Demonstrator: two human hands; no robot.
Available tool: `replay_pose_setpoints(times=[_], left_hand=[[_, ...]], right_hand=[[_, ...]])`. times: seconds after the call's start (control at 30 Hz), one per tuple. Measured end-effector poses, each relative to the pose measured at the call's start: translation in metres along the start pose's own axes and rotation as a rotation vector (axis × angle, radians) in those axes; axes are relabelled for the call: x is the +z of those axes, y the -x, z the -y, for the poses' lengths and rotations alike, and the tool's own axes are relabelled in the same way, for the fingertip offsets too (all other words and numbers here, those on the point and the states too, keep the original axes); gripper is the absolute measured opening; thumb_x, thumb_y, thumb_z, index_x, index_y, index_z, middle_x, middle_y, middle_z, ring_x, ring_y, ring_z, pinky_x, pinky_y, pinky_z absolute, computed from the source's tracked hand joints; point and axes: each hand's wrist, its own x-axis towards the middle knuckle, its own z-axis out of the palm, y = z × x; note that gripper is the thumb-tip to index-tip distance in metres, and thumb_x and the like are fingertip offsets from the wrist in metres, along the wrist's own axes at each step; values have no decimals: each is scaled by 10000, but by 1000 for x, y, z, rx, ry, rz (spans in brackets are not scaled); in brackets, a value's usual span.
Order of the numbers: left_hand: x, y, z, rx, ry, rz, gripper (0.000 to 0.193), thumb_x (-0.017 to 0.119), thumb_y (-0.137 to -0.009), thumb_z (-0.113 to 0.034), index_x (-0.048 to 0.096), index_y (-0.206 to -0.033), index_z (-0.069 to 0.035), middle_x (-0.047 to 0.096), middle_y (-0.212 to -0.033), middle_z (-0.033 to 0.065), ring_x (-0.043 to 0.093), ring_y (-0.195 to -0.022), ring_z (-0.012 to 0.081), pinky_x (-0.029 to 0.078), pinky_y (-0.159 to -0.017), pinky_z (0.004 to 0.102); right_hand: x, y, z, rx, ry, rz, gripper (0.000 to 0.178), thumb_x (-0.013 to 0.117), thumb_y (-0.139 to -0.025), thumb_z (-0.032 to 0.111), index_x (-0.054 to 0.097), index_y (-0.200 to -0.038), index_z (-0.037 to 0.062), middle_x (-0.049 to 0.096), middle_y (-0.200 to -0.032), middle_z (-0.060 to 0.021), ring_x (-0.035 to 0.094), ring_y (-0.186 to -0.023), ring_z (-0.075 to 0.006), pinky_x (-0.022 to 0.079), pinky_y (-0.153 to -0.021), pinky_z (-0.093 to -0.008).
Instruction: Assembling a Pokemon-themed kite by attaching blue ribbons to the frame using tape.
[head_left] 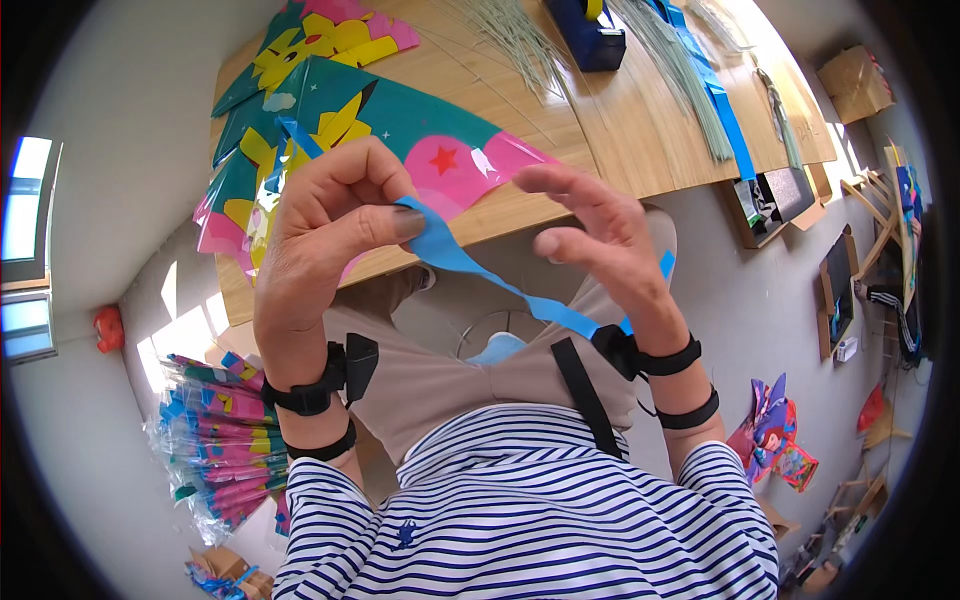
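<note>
A strip of light blue ribbon point(450, 257) is pinched between the thumb and fingers of my left hand point(325, 235). From there it slants down over my lap toward my right wrist, where a black strap device hides part of it. My right hand point(610, 235) is held up to the right of the ribbon, its thumb and fingers apart and nothing between them. Behind my hands, glossy triangular kite sheets point(400, 125) in green and pink with yellow cartoon figures lie overlapped on the table. Another bit of blue ribbon point(297, 136) shows on them, just beyond my left hand.
On the wooden table point(640, 130) lie thin pale rods point(515, 40), a dark blue tape dispenser point(590, 45), a longer rod bundle point(690, 95) and long blue strips point(722, 105). Wrapped colourful sheets point(225, 420) are stacked at lower left. An open box point(765, 215) sits by the table's right end.
</note>
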Motion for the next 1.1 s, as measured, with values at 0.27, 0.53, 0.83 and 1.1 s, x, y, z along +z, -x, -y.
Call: replay_pose_setpoints(times=[0.27, 0.53, 0.83, 1.1], left_hand=[[-6, -8, 28, -65, -26, -171, 82, 677, -878, -63, 617, -890, -8, 661, -822, 38, 625, -763, 101, 493, -718, 249], [-42, -2, 179, -44, -909, -547, 379, 700, -914, -253, 623, -1195, -9, 640, -1190, 149, 592, -1139, 288, 446, -993, 437], [-66, 47, 240, -156, -1251, -459, 654, 667, -916, -405, 459, -1475, -137, 365, -1587, 78, 276, -1485, 338, 171, -1168, 644], [-76, 58, 233, -65, -1248, -483, 606, 703, -886, -351, 531, -1405, -91, 455, -1520, 107, 360, -1437, 349, 232, -1174, 570]], right_hand=[[47, -6, -26, 130, 44, 36, 346, 751, -886, 160, 667, -1151, -47, 707, -1001, -93, 669, -924, -160, 537, -873, -308], [20, -4, -81, 453, -289, -286, 180, 640, -947, 124, 675, -871, -36, 677, -726, -110, 644, -580, -163, 516, -554, -271], [0, -8, -126, 597, -248, -435, 178, 643, -929, 107, 662, -847, -50, 676, -719, -134, 637, -547, -192, 511, -533, -289], [-5, 5, -138, 667, -244, -433, 165, 640, -923, 92, 657, -845, -53, 676, -720, -146, 640, -547, -204, 513, -528, -300]])
